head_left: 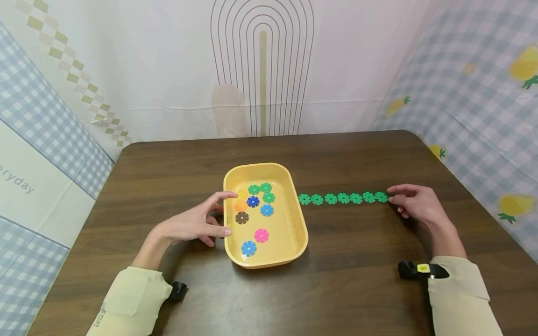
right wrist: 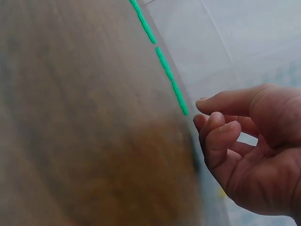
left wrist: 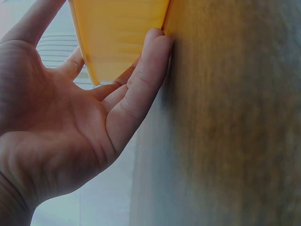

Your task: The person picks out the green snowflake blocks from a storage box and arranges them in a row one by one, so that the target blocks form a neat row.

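My left hand (head_left: pixel 191 224) is at the left side of a yellow tray (head_left: pixel 300 238), with thumb and index fingertips over its rim. In the left wrist view, outstretched fingers (left wrist: pixel 141 89) touch the tray's outer wall (left wrist: pixel 117 37) close to the table. Right of the tray runs a row of green snowflake discs (head_left: pixel 343 198), flat and edge to edge, with small gaps. My right hand (head_left: pixel 420 203) is at the row's right end, fingers bent, thumb and index tips near each other. In the right wrist view these fingertips (right wrist: pixel 202 103) hold nothing and stand just off the last green disc (right wrist: pixel 179 99).
Inside the tray lie loose discs: several green ones (head_left: pixel 268 198), a dark blue one (head_left: pixel 252 201), light blue ones (head_left: pixel 249 248), a pink one (head_left: pixel 261 235), a brown one (head_left: pixel 242 218) and orange-yellow ones (head_left: pixel 241 206). Patterned cloth (head_left: pixel 168 70) hangs behind the brown table (head_left: pixel 336 298).
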### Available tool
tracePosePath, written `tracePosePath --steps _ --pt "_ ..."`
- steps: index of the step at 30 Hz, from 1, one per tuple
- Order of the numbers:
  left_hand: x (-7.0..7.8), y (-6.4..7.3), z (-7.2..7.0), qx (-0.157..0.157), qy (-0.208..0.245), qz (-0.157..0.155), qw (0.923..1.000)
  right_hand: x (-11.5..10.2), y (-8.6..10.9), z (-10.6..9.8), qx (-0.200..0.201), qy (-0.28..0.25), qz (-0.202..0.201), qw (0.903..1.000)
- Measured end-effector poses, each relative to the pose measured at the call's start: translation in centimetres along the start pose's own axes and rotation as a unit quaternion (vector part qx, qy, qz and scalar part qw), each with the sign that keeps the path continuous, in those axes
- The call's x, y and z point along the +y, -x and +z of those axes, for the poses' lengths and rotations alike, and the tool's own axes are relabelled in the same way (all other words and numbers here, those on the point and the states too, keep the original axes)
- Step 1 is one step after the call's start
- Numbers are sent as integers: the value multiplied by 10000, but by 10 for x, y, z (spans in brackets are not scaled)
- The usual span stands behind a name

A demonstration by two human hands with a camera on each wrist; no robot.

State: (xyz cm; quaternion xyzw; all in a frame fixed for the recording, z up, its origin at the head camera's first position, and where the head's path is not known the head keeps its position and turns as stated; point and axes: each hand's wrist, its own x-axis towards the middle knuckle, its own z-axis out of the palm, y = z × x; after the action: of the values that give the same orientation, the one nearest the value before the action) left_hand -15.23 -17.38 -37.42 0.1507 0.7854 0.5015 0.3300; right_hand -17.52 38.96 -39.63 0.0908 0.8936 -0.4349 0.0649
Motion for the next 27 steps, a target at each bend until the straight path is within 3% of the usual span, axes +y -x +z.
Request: tracePosePath --steps 6,14,21,27 --pt "-1 1 0 16 22 20 10000 -23 1 -8 88 32 -233 9997" --pt "0 1 -1 14 13 79 10000 -76 4 -8 42 134 -875 9961" --pt "2 0 0 40 14 34 10000 -122 9 9 -453 -63 -1297 9905" --pt "1 0 1 44 55 26 10000 -155 11 34 -691 -109 -1381 9879"
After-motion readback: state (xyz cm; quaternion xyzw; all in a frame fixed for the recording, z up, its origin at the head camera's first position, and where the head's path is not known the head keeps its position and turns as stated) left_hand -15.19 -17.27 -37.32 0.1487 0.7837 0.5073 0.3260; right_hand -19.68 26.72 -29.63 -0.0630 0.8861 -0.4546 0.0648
